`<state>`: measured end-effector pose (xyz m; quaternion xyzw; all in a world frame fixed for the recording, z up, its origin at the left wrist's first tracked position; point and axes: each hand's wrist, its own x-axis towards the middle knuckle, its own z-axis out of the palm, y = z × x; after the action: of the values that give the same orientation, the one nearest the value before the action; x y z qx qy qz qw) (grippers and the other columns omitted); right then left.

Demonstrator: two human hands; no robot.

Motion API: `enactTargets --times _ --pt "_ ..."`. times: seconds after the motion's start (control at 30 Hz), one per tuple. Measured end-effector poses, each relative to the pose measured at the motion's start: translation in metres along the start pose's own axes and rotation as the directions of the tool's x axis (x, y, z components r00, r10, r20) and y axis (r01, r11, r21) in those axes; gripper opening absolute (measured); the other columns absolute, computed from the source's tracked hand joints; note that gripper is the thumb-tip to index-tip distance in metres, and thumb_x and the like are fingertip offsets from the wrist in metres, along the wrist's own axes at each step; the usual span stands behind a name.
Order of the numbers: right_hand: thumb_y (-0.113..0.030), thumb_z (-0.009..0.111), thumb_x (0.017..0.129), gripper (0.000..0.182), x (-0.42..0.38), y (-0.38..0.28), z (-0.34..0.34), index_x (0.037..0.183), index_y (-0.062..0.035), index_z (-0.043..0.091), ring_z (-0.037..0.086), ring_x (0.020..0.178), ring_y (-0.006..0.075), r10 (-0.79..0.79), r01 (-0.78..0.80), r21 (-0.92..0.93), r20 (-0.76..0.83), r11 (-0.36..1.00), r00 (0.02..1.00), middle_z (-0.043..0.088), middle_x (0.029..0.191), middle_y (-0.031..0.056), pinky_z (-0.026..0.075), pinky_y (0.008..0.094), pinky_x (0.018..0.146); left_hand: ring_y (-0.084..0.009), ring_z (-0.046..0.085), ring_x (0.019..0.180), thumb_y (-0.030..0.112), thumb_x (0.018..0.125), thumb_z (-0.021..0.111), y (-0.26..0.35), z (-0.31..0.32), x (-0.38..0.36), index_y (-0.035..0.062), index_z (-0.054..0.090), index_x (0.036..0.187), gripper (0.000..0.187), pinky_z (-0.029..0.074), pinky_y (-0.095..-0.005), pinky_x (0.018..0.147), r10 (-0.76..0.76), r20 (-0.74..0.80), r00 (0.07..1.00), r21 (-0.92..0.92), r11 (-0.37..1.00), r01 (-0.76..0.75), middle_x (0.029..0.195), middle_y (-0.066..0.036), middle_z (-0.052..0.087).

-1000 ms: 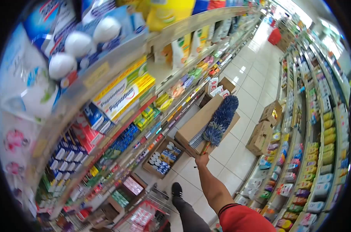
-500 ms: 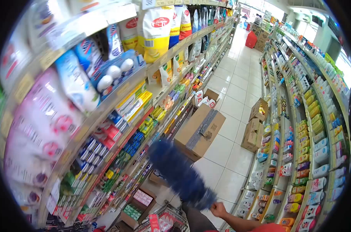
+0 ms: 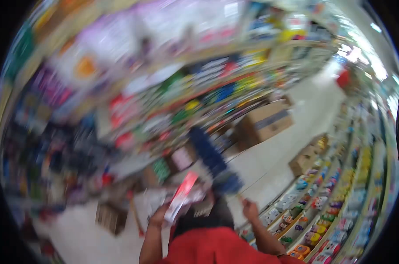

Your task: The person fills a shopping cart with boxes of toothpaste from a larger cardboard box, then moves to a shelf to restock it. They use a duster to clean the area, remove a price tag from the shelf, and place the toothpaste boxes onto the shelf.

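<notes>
My right hand (image 3: pixel 250 210) is closed round the handle of a fluffy dark blue duster (image 3: pixel 210 154), which points up and to the left in front of my dark trousers. Lower left of the middle, my left hand (image 3: pixel 159 215) grips a flat red and white pack (image 3: pixel 182 196). Behind that pack is a blurred wire basket (image 3: pixel 153 199) with clear wrapped items. Motion blur hides the print on the pack.
A shelf (image 3: pixel 177 103) of packaged goods runs along the left and top, another (image 3: pixel 327 207) along the right. Cardboard boxes stand on the tiled floor: a large one (image 3: pixel 267 121) in the aisle, one (image 3: pixel 302 160) by the right shelf, one (image 3: pixel 111 218) at lower left.
The view has swung left and down, with blur. My left hand has come into view with the red and white pack. The duster stays in my right hand, now nearer the picture's middle.
</notes>
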<state>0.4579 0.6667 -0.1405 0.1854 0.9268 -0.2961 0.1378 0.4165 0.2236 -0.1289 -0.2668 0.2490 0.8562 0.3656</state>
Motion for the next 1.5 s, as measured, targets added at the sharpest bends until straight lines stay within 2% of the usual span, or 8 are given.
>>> enactTargets --times 0.1,0.23,0.33,0.57,0.87,1.17,1.3,1.5 --pt "-0.024 0.053 0.102 0.041 -0.017 -0.010 -0.002 0.073 0.0046 0.055 0.046 0.055 0.0122 -0.136 0.136 0.212 -0.018 0.968 0.991 0.052 0.054 0.0125 0.034 0.0387 0.050 -0.0267 0.070 0.099 0.038 0.107 0.042 0.005 -0.010 -0.011 0.0038 0.056 0.135 0.046 0.060 -0.0401 0.083 0.140 0.228 0.964 -0.254 0.964 -0.081 0.117 -0.015 0.069" --pt "-0.026 0.062 0.090 0.035 -0.038 -0.048 -0.010 0.067 -0.0007 0.053 0.053 0.053 0.0381 -0.581 0.554 0.200 0.120 0.808 0.805 0.050 0.058 0.0196 0.039 0.0439 0.051 -0.0220 0.070 0.092 0.037 0.108 0.042 0.008 -0.034 -0.014 0.0032 0.061 0.124 0.043 0.058 -0.0375 0.077 0.323 0.148 0.935 -0.123 0.944 -0.307 0.110 -0.012 0.070" --pt "-0.028 0.062 0.091 0.033 -0.032 -0.077 -0.007 0.070 -0.0033 0.055 0.055 0.056 0.0411 -0.597 0.610 0.005 0.210 0.793 0.774 0.051 0.060 0.0198 0.041 0.0451 0.052 -0.0190 0.070 0.086 0.031 0.108 0.044 0.021 0.012 -0.046 0.0035 0.060 0.124 0.036 0.059 -0.0360 0.077 0.406 -0.191 0.894 -0.073 0.902 -0.426 0.106 -0.009 0.070" --pt "-0.036 0.052 0.099 0.049 -0.012 -0.108 0.001 0.066 -0.0008 0.048 0.040 0.046 0.0318 -0.484 0.484 0.068 -0.017 0.872 0.875 0.038 0.052 0.0171 0.031 0.0435 0.048 -0.0265 0.071 0.093 0.028 0.105 0.053 -0.001 -0.008 -0.078 -0.0022 0.055 0.131 0.040 0.061 -0.0408 0.081 0.458 0.073 0.886 -0.280 0.862 -0.423 0.114 -0.018 0.069" --pt "-0.032 0.065 0.090 0.039 -0.032 -0.115 -0.018 0.065 -0.0056 0.051 0.054 0.050 0.0377 -0.710 0.721 -0.044 0.138 0.692 0.691 0.052 0.057 0.0161 0.039 0.0451 0.049 -0.0160 0.062 0.103 0.000 0.085 0.073 0.030 -0.012 -0.045 0.0015 0.055 0.132 0.050 0.053 -0.0313 0.092 0.847 0.105 0.521 0.723 0.295 -0.625 0.120 -0.006 0.064" --pt "-0.039 0.055 0.099 0.051 -0.029 -0.104 -0.014 0.067 0.0003 0.050 0.038 0.046 0.0251 -0.449 0.456 0.003 -0.168 0.890 0.877 0.038 0.052 0.0153 0.031 0.0407 0.048 -0.0181 0.061 0.098 0.000 0.090 0.067 0.045 0.043 -0.041 0.0030 0.038 0.137 0.056 0.053 -0.0326 0.090 0.563 -0.101 0.821 0.445 0.763 -0.468 0.108 -0.007 0.060" --pt "-0.032 0.058 0.097 0.045 -0.030 -0.089 -0.030 0.065 -0.0014 0.053 0.043 0.044 0.0297 -0.604 0.606 -0.014 -0.096 0.795 0.791 0.044 0.051 0.0154 0.033 0.0403 0.047 -0.0219 0.057 0.118 0.013 0.092 0.068 0.041 0.019 -0.015 0.0020 0.037 0.142 0.060 0.046 -0.0332 0.099 0.782 0.083 0.618 0.653 0.426 -0.627 0.131 -0.016 0.056" --pt "-0.035 0.058 0.097 0.046 -0.001 -0.095 -0.028 0.067 -0.0006 0.057 0.043 0.044 0.0284 -0.530 0.517 -0.115 -0.195 0.848 0.826 0.046 0.052 0.0165 0.032 0.0414 0.047 -0.0159 0.055 0.116 0.014 0.099 0.061 0.047 0.029 -0.051 0.0033 0.042 0.137 0.044 0.045 -0.0314 0.099 0.754 0.028 0.656 0.483 0.565 -0.669 0.126 -0.010 0.057"
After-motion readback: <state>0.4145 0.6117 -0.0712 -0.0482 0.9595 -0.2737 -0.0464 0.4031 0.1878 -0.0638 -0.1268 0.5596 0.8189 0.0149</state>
